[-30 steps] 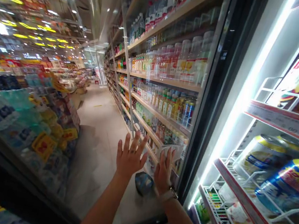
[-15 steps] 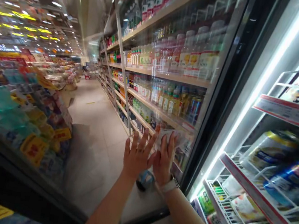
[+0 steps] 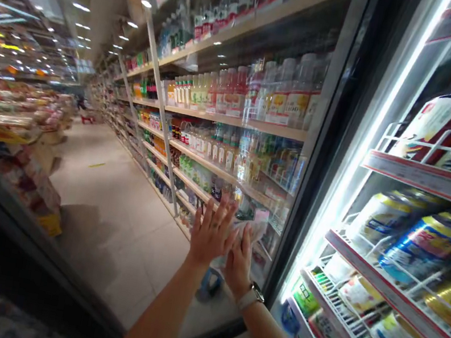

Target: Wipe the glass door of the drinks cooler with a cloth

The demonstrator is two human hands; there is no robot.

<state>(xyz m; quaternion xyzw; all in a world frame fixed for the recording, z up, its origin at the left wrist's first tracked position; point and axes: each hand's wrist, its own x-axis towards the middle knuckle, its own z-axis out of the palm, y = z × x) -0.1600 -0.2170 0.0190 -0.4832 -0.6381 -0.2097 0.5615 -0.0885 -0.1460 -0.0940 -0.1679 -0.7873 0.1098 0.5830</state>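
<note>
A glass cooler door [image 3: 320, 150] with a dark frame stands open before me. My left hand [image 3: 209, 234] lies against the glass with its fingers stretched and spread, holding nothing. Close beside it, my right hand [image 3: 239, 261] presses a pale, crumpled cloth [image 3: 257, 229] to the pane, fingers together; part of the cloth is hidden behind them. A watch [image 3: 254, 294] with a light strap is on my right wrist.
At right, the lit cooler holds cans [image 3: 429, 246] and bottles [image 3: 432, 120] on wire shelves [image 3: 423, 173]. Through the glass I see long drink shelves [image 3: 233, 121] and a tiled floor [image 3: 109, 242]. A blue object [image 3: 210, 285] shows low beyond the glass. Blurred goods [image 3: 23, 164] stand at left.
The view has turned left and the shelves and cooler sit differently in it. Both hands remain at the glass, slightly lower in view, and more of the pale cloth shows above my right fingers.
</note>
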